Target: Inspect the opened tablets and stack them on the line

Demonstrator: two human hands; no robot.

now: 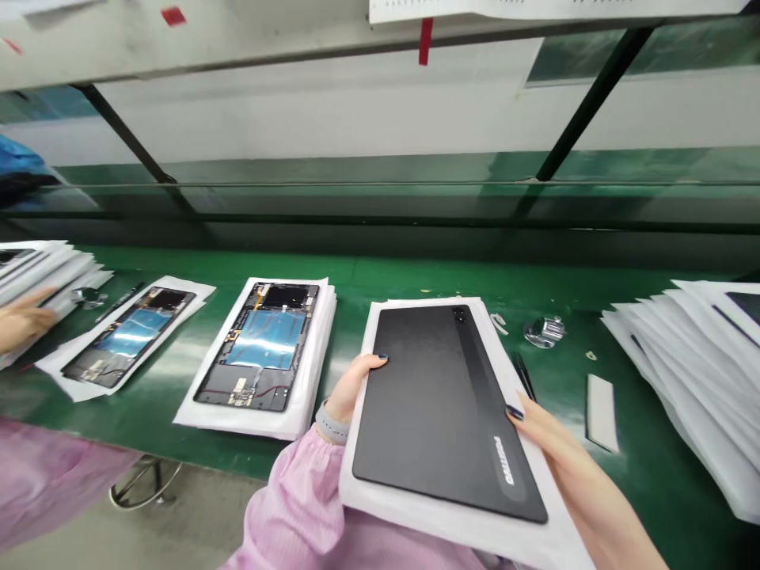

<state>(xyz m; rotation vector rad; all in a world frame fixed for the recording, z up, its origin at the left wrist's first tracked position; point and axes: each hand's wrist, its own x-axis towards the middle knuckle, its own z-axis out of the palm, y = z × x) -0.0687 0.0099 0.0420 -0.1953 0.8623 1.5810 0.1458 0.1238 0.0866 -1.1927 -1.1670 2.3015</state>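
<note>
A dark tablet back cover [433,404] lies face down on a white foam sheet [392,511], tilted toward me above the bench's front edge. My left hand [351,386] grips its left side, with the thumb on top and the fingers hidden beneath. On the right side my right hand [549,435] holds it the same way, thumb resting on the cover's edge. To the left, an opened tablet [252,388] with a blue battery area shows its inner parts on a stack of white sheets [302,423].
Another opened tablet [134,336] lies farther left, near a co-worker's hand [27,321]. White-wrapped stacks stand at far left [77,273] and far right [670,372]. Tweezers [523,376], a metal tape dispenser [545,331] and a pale block [602,412] sit on the green bench [356,277].
</note>
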